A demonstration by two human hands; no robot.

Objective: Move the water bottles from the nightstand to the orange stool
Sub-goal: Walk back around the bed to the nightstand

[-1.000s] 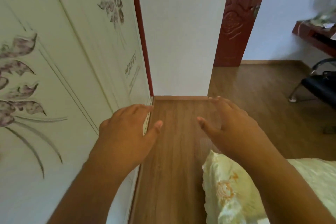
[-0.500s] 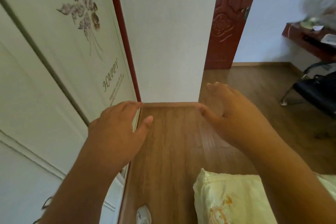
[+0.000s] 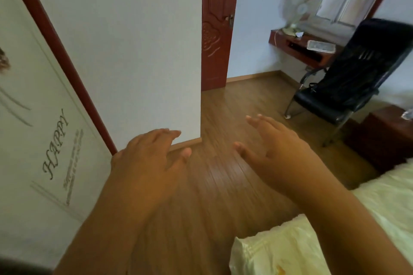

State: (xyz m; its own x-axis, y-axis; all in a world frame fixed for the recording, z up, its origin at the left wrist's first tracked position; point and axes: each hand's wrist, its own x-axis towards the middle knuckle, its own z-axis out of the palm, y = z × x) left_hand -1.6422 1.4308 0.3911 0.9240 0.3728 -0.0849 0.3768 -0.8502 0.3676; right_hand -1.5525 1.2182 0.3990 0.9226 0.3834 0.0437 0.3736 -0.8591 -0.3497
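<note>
1. Status: my left hand (image 3: 147,163) and right hand (image 3: 279,152) are both spread open, palms down, over the wooden floor (image 3: 214,185). Neither holds anything.
2. Task item: a clear object at the 3 o'clock frame edge, on the dark red nightstand (image 3: 384,136), may be a water bottle (image 3: 407,114); too cropped to confirm. No orange stool is in view.
3. Step in hand, as I judge it: approach, before any pickup.
4. Surroundings: bed (image 3: 380,196) at 4 o'clock, black chair (image 3: 348,87) at 2 o'clock.
5. Next move: turn toward 3 o'clock, bring the nightstand fully into view, then reach with the right hand.
</note>
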